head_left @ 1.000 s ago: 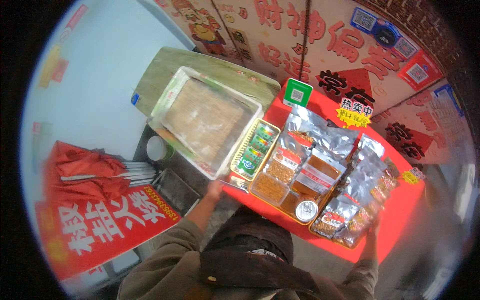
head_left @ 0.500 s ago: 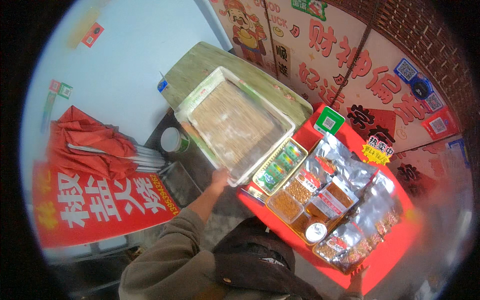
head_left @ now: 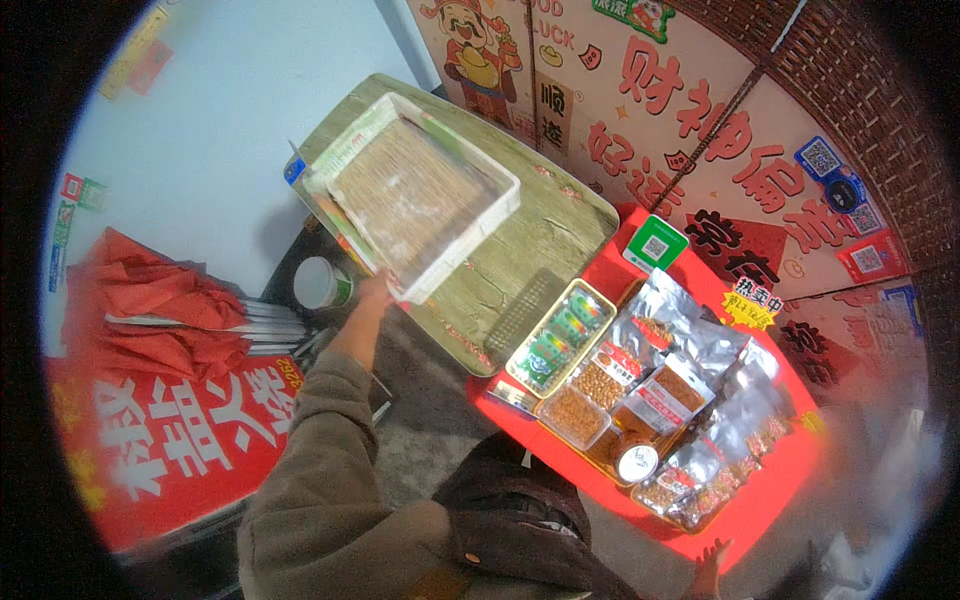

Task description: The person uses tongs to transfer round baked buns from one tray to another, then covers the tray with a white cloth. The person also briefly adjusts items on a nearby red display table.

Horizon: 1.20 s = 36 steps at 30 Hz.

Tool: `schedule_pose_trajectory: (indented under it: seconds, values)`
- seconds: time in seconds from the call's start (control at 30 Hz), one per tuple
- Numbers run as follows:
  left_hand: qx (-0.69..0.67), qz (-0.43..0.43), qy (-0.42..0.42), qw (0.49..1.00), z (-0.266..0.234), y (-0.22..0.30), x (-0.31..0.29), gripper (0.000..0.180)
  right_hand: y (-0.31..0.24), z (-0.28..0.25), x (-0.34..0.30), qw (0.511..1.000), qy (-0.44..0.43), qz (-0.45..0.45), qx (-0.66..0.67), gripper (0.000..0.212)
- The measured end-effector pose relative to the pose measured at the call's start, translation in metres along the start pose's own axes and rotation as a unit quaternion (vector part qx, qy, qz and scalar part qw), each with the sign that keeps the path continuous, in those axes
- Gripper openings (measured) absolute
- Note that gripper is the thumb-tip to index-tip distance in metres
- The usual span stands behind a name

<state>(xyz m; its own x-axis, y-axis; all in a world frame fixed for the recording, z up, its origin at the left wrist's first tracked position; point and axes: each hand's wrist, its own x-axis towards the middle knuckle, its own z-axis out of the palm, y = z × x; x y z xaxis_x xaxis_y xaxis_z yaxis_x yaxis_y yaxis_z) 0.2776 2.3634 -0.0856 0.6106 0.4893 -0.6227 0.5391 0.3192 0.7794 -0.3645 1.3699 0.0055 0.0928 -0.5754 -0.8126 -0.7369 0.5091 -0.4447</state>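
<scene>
Glare in the middle, haze at the rim

On my feed, strong light hits the red cloth (head_left: 735, 530), silver packets (head_left: 688, 305) glare, and the basket (head_left: 580, 354) throws a meshed shadow across the green counter (head_left: 535, 235). Edges bend (corners go black); the lower right smears.

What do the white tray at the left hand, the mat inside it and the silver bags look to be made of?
White tray: perhaps foam or plastic, dull; its thick walls suggest it, though blur leaves it open.
Mat: probably bamboo or wood, matte, judging by its fine tan strips.
Silver bags: likely foil or metallised plastic film, glossy, with bright highlights and crinkles.
</scene>
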Motion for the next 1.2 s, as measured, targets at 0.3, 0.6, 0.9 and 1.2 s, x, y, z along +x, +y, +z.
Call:
schedule_pose_trajectory:
  seconds: [0.3, 0.6, 0.9, 1.2]
  values:
    - [0.000, 0.096, 0.033, 0.995, 0.006, -0.066, -0.056, 0.025, 0.024, 0.051, -0.013, 0.999, 0.025, 0.036, 0.027, 0.105]
    - [0.036, -0.092, -0.237, 0.967, 0.001, -0.234, -0.247, 0.018, 0.070, 0.065, -0.019, 0.997, 0.033, 0.026, 0.066, 0.091]
    - [0.324, 0.225, -0.329, 0.858, -0.038, -0.312, -0.236, 0.018, 0.090, 0.068, -0.028, 0.994, 0.064, 0.041, -0.078, 0.072]
    - [0.166, -0.089, -0.180, 0.965, -0.017, -0.274, -0.258, 0.019, 0.100, 0.040, 0.020, 0.993, 0.091, -0.027, -0.070, 0.059]
